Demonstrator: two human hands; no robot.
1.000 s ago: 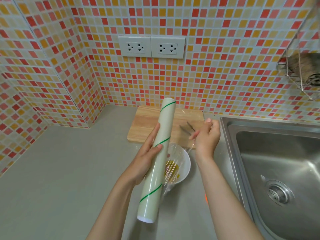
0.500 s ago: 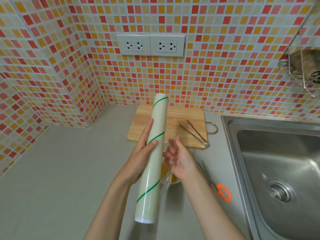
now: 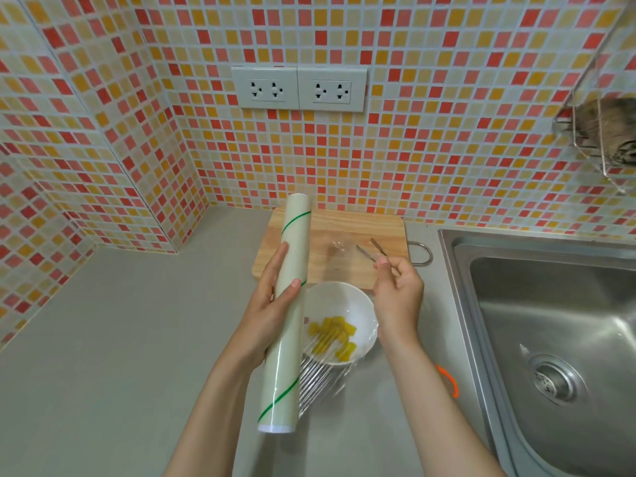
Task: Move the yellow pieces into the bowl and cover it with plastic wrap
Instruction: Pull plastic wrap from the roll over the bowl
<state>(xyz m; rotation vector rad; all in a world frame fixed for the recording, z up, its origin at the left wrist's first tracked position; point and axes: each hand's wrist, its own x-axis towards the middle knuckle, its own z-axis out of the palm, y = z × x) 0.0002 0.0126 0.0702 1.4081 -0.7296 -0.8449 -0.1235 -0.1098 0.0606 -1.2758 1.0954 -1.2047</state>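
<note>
The bowl [image 3: 339,323] sits on the counter [image 3: 120,339] just below the cutting board [image 3: 330,235], yellow pieces [image 3: 332,337] already inside. The left hand [image 3: 272,304] grips the plastic wrap roll [image 3: 287,315], held at the bowl's 9 o'clock so film [image 3: 320,373] pays out across it. The right hand [image 3: 399,290] pinches the film's free edge near 1 o'clock (probably to stretch it taut over the rim). Tongs [image 3: 370,251] lie on the board.

Scissors [image 3: 447,380] mostly hidden behind right arm.
</note>
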